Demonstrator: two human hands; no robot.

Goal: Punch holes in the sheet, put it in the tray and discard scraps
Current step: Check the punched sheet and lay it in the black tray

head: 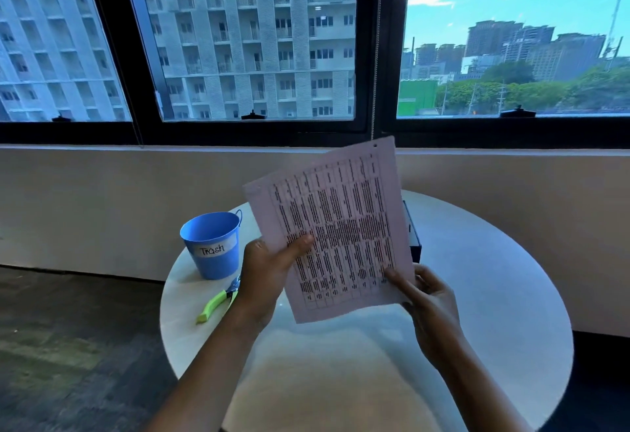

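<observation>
I hold a printed sheet (pixel 335 223) upright above the round white table (pixel 477 312), tilted to the left. It carries a dense table of text and has a punched hole near its top right corner. My left hand (pixel 269 268) grips its left edge, thumb on the front. My right hand (pixel 422 295) pinches its lower right corner. A hole punch with green handles (pixel 218 303) lies on the table just left of my left wrist. Behind the sheet, a black tray (pixel 413 230) shows only its right edge.
A blue bucket labelled "Trash" (pixel 213 244) stands at the table's far left. Behind the table runs a low wall under large windows. Dark carpet floor lies to the left.
</observation>
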